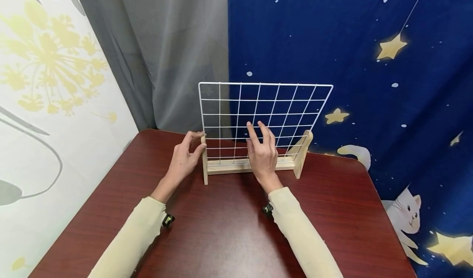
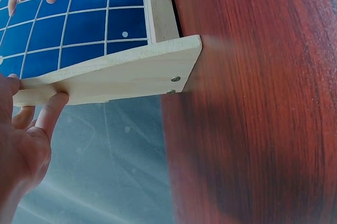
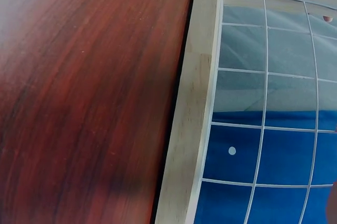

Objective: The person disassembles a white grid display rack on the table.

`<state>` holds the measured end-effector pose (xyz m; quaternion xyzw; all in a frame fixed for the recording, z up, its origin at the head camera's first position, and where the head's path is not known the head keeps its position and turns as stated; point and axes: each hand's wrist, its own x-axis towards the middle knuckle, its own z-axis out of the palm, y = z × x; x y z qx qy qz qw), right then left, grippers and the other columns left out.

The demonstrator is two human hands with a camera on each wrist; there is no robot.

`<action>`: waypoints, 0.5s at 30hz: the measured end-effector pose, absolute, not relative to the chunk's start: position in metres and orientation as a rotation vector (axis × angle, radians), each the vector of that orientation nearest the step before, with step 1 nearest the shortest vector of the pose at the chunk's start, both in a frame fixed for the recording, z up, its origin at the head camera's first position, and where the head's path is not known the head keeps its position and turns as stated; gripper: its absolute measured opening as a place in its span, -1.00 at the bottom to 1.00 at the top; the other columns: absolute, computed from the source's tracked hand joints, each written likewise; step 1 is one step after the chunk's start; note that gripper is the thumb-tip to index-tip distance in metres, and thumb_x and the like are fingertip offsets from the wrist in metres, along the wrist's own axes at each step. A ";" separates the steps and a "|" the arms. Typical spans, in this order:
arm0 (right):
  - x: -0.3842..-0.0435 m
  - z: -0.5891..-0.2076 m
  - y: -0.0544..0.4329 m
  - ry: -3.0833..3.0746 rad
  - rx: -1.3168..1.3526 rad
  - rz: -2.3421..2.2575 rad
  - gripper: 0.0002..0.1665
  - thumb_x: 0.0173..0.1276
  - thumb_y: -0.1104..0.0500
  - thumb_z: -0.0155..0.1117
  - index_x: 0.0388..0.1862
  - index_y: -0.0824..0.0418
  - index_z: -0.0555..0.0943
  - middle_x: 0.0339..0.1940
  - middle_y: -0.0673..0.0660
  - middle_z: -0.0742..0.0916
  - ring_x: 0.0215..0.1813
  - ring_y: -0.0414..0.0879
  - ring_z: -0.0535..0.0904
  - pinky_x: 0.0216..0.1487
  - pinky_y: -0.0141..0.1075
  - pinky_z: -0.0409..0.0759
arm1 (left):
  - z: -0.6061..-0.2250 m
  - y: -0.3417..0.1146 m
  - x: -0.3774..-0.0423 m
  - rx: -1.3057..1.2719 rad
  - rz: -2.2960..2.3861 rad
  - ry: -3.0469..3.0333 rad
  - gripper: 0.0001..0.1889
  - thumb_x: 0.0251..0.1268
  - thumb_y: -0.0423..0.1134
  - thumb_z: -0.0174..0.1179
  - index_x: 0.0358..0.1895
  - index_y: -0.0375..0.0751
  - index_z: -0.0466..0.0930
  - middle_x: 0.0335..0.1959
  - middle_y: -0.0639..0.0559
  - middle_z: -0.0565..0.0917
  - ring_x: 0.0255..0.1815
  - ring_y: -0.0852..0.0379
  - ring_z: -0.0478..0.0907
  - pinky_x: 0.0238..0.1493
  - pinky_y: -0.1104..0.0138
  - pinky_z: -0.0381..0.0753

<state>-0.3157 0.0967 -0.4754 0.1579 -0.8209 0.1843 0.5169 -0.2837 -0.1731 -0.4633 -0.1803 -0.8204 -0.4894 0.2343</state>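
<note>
A white wire grid panel (image 1: pixel 258 118) stands upright in a pale wooden stand, its lower edge along the wooden crossbar (image 1: pixel 229 168). My left hand (image 1: pixel 183 157) pinches the upper end of the stand's left side board (image 1: pixel 205 167); the left wrist view shows the thumb and fingers on either side of this board (image 2: pixel 121 71). In front of the grid, my right hand (image 1: pixel 263 152) has its fingers loosely extended upward near the wires. Whether those fingertips touch the wires, I cannot tell. Only a sliver of that hand shows at the right wrist view's edge.
The stand rests toward the back of a dark red wooden table (image 1: pixel 229 228). Its right side board (image 1: pixel 304 155) leans outward. Behind hang a grey curtain (image 1: pixel 188 56) and a blue star-patterned curtain (image 1: pixel 332 56). Two screw heads (image 2: pixel 175 79) show low on the left board.
</note>
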 end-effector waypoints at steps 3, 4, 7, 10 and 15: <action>-0.318 -0.474 0.096 -1.948 0.390 0.436 -0.28 0.43 0.20 0.46 0.52 -0.17 0.54 0.44 0.18 0.64 0.31 0.21 0.63 0.10 -0.01 0.80 | -0.462 -0.174 -0.282 -0.485 -1.326 -2.264 -0.70 0.52 -0.30 0.30 0.22 -0.20 0.55 0.35 -0.11 0.70 0.34 -0.08 0.69 -0.07 0.49 0.75; -0.319 -0.474 0.096 -1.942 0.395 0.434 -0.28 0.41 0.21 0.47 0.52 -0.16 0.55 0.43 0.17 0.65 0.29 0.21 0.63 0.06 -0.02 0.81 | -0.462 -0.174 -0.282 -0.482 -1.314 -2.268 -0.70 0.52 -0.30 0.31 0.21 -0.20 0.55 0.35 -0.11 0.70 0.33 -0.08 0.69 -0.07 0.47 0.76; -0.321 -0.473 0.096 -1.927 0.405 0.434 -0.25 0.36 0.23 0.49 0.50 -0.16 0.57 0.41 0.17 0.66 0.26 0.20 0.65 -0.02 -0.01 0.83 | -0.460 -0.174 -0.280 -0.489 -1.298 -2.267 -0.69 0.51 -0.31 0.31 0.21 -0.22 0.55 0.33 -0.16 0.71 0.31 -0.09 0.71 -0.07 0.51 0.74; -0.323 -0.471 0.097 -1.915 0.410 0.434 -0.25 0.34 0.24 0.50 0.49 -0.16 0.58 0.38 0.18 0.68 0.22 0.21 0.68 -0.05 -0.01 0.83 | -0.459 -0.174 -0.279 -0.505 -1.289 -2.267 -0.69 0.50 -0.31 0.32 0.21 -0.23 0.54 0.32 -0.19 0.71 0.29 -0.10 0.72 -0.07 0.66 0.65; -0.323 -0.469 0.100 -1.912 0.419 0.427 -0.24 0.33 0.24 0.51 0.48 -0.16 0.58 0.35 0.18 0.70 0.19 0.21 0.69 -0.04 -0.01 0.83 | -0.458 -0.172 -0.279 -0.505 -1.303 -2.269 -0.68 0.50 -0.31 0.32 0.20 -0.24 0.53 0.33 -0.16 0.71 0.33 -0.09 0.69 -0.05 0.75 0.56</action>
